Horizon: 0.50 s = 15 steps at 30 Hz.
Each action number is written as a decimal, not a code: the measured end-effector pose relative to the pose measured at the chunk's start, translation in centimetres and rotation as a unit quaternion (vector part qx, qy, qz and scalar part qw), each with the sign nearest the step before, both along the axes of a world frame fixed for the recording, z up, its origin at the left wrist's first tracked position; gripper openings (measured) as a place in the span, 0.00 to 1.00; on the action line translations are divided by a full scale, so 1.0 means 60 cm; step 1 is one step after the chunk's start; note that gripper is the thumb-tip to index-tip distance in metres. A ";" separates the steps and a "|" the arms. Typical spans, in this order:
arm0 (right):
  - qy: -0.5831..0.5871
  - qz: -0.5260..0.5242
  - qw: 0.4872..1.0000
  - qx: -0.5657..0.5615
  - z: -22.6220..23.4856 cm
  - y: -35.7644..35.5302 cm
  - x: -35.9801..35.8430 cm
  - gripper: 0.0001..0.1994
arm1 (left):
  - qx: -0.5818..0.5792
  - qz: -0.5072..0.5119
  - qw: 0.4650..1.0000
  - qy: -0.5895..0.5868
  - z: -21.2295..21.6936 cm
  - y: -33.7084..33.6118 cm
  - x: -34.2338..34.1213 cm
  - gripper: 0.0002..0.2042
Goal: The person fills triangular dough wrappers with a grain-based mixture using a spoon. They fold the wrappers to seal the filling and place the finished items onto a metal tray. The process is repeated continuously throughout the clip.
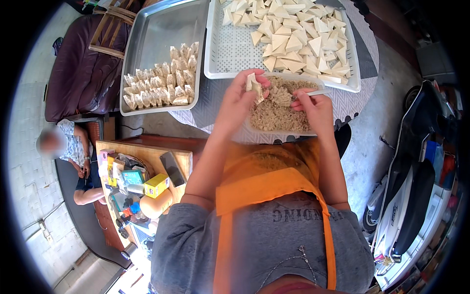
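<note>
Held in my left hand (234,104) is a pale tofu-like triangle (254,88), its opened side toward the filling. My right hand (316,109) grips a spoon (319,92) by its light handle; its bowl end is hidden by my fingers and the filling. Both hands are over a clear plastic tub (284,132) of crumbly brown filling (276,116), which is heaped up between them. Behind the tub, a white perforated basket (229,54) carries a large pile of pale triangles (298,41). Rows of filled triangles (161,81) stand in a metal tray (161,34) at the left.
A patterned cloth (367,73) covers the table. To the left, a wooden table (186,159) bears a phone (172,168), a yellow box (156,185) and clutter. A person (76,147) sits beyond it, near a dark sofa (78,68). A scooter (409,206) stands at the right.
</note>
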State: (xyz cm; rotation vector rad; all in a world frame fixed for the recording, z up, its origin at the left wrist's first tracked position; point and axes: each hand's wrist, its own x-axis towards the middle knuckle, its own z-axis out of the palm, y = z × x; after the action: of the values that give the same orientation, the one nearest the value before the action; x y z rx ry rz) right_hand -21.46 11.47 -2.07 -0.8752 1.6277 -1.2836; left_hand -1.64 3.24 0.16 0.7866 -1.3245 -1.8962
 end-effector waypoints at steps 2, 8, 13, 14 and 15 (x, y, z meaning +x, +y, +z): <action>-0.080 -0.017 0.996 -0.022 0.015 0.013 -0.007 0.10 | -0.003 -0.003 1.000 -0.005 -0.003 0.002 -0.005 0.24; -0.099 -0.066 0.988 -0.094 0.053 0.030 0.018 0.10 | -0.073 -0.063 0.994 -0.052 -0.013 0.025 -0.047 0.25; 0.121 -0.083 0.986 -0.077 0.068 0.034 0.041 0.08 | 0.092 -0.076 0.993 -0.024 -0.002 0.031 -0.054 0.25; 0.170 -0.074 0.979 -0.083 0.077 0.035 0.046 0.07 | 0.126 -0.075 0.989 -0.016 0.001 0.032 -0.053 0.25; 0.219 -0.067 0.969 -0.090 0.083 0.034 0.052 0.07 | 0.122 -0.074 0.989 -0.039 0.004 0.032 -0.054 0.24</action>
State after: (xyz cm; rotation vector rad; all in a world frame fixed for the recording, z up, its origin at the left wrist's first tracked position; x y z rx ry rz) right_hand -18.34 13.51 2.90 -1.2469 1.9602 -1.4165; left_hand -4.86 5.18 0.39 0.9134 -1.2427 -2.1953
